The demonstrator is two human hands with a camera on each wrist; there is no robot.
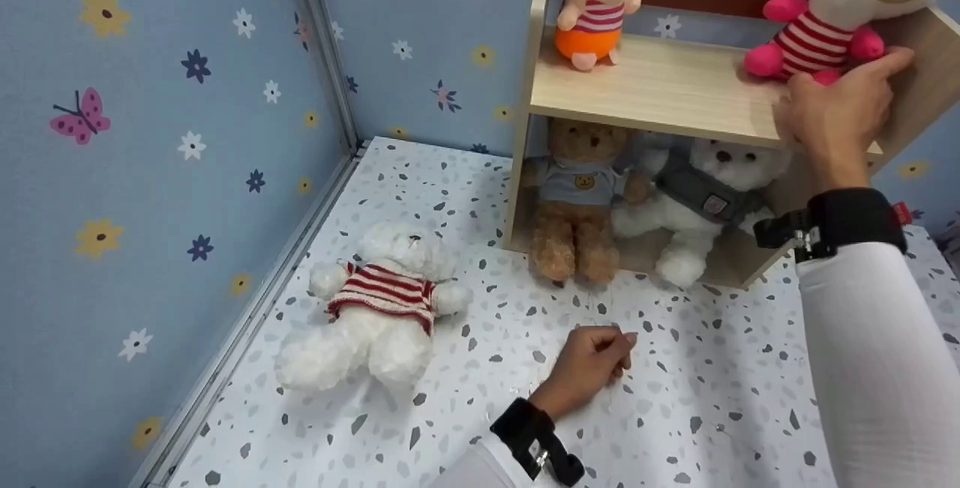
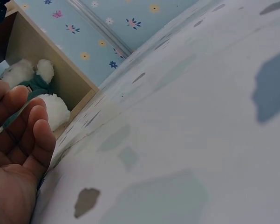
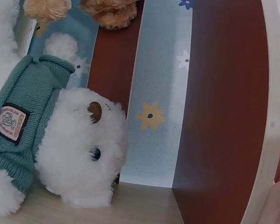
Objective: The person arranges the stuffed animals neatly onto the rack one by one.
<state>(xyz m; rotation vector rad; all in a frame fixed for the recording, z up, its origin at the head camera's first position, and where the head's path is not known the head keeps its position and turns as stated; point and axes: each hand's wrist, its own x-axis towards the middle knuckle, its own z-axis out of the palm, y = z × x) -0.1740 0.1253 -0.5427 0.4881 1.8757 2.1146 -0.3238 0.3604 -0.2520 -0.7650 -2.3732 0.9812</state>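
I'm steadying the pink plush [image 1: 821, 34] on the shelf [image 1: 660, 91] with my right hand [image 1: 836, 109], fingers loosely wrapping it at 1 o'clock; left hand [image 1: 592, 364] resting on the floor [image 1: 675, 398], loosely curled, holding nothing.

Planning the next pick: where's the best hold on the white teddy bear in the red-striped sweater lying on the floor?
Probably the torso, from above. The white teddy bear in the red-striped sweater lies flat on the speckled floor, limbs splayed, nothing touching it. The sweatered middle is its narrowest part; the left hand rests nearest.
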